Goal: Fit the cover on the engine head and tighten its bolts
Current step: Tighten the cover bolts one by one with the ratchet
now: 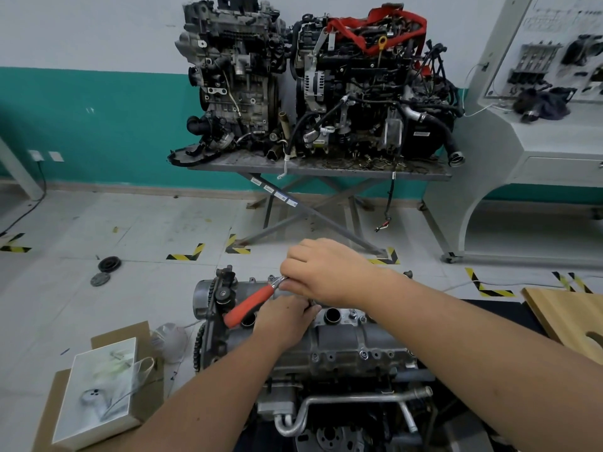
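Your right hand (pixel 321 272) has its grip clamped on the metal head end of the orange-handled ratchet (pixel 251 303), mid-frame. Your left hand (pixel 287 318) sits just below it, fingers curled against the cover (pixel 342 337); can't tell what that grip holds. Cover sits on the engine head (pixel 293 380), lower centre. Two engines (pixel 310 79) on the worktop (pixel 326 168) at upper centre.

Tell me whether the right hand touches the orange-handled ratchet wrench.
Touching. The head view shows the right hand fingers curled over the metal head end of the orange-handled ratchet wrench.
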`<state>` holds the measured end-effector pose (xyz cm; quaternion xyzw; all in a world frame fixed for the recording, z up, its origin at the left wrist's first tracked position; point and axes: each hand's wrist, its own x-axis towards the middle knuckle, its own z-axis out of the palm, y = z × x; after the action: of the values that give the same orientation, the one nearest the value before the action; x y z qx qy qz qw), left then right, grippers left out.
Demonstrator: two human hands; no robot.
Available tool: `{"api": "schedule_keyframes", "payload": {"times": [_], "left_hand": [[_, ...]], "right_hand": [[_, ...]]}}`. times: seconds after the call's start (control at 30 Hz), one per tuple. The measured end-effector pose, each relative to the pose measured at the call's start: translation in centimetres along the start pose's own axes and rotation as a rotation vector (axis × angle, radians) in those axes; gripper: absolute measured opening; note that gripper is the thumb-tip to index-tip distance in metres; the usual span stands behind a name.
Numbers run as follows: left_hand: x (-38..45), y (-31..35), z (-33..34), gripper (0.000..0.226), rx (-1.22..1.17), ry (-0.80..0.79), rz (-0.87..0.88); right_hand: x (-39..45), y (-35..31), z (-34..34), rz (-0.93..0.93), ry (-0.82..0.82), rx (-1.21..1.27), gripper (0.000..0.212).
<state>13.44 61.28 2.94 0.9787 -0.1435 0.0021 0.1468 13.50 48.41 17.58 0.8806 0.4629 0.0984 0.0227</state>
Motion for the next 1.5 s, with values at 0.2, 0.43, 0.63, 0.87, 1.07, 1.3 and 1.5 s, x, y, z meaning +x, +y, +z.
{"api": "schedule_keyframes", "payload": {"times": [0.2,0.43,0.63,0.87,1.07,1.3,1.5], "left_hand": [[0.0,0.1,0.0,0.038,0.029,-0.027,-0.002],[-0.2,0.0,0.1,0.035,-0.020,-0.010,0.009],[-0.3,-0.1,0.1,0.033,-0.049,-0.013,0.011],[-0.3,0.1,-0.4,0.027,0.035,0.006,0.048],[-0.4,0.2,-0.7,0.039,0.026,-0.037,0.005],[-0.3,0.0,-0.4,0.043,0.019,-0.057,-0.009],[-0.2,0.0,-0.2,0.040,0.059,-0.033,0.025]], "right_hand": [[0.0,-0.1,-0.1,0.280,0.072,-0.011,0.042],[1.3,-0.7,0.6,0.540,0.043,-0.078,0.040],[1.2,-1.0,1.4,0.570,0.141,-0.069,0.038],[-1.2,0.1,4.1,0.224,0.616,0.005,0.043],[-0.8,-3.2,5.5,0.679,0.783,1.245,0.049],[1.5,-1.9,2.8,0.969,0.338,2.020,0.034],[2.3,1.3,-1.0,1.084,-0.231,1.382,0.009]]}}
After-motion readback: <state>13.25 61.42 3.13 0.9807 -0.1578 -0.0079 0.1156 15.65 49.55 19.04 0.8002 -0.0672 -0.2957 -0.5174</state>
